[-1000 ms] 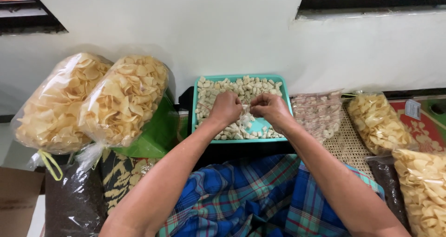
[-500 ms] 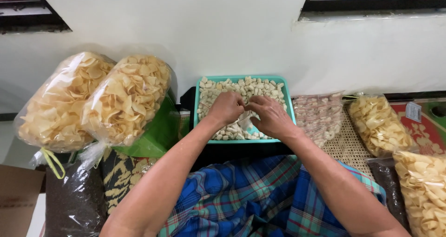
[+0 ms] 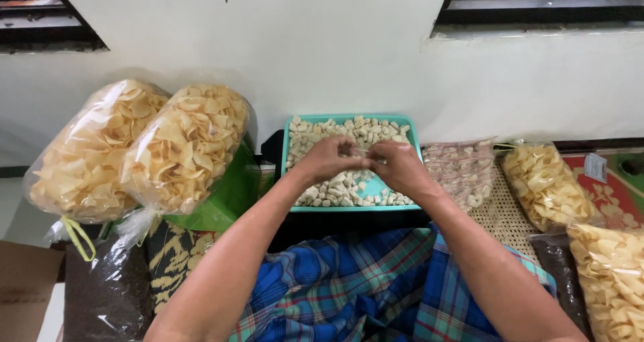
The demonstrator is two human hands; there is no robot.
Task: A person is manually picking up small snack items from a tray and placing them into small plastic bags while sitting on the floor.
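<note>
A: Entry, largest items first. Two big clear bags of yellow chips (image 3: 137, 151) lean on the white wall (image 3: 322, 53) at left, above a green sheet (image 3: 225, 198). More chip bags (image 3: 547, 184) lie at right on a woven mat (image 3: 500, 214). A blue plaid cloth (image 3: 355, 288) covers the lap.

B: Centre?

A: A teal tray (image 3: 351, 163) against the wall, filled with small pale snack pieces (image 3: 339, 189). Just right of it, a clear bag of small packets (image 3: 463, 171).

B: Hands?

A: Both over the tray, fingertips meeting. The left hand (image 3: 329, 158) is curled, fingers drawn in, pinching one end of a small clear plastic packet (image 3: 363, 153). The right hand (image 3: 400, 168) is likewise partly closed, thumb and fingers pinching the other end.

B: Packet contents?

A: Cannot tell; it is mostly hidden between the fingers. It is held just above the pieces, near the tray's far half.
</note>
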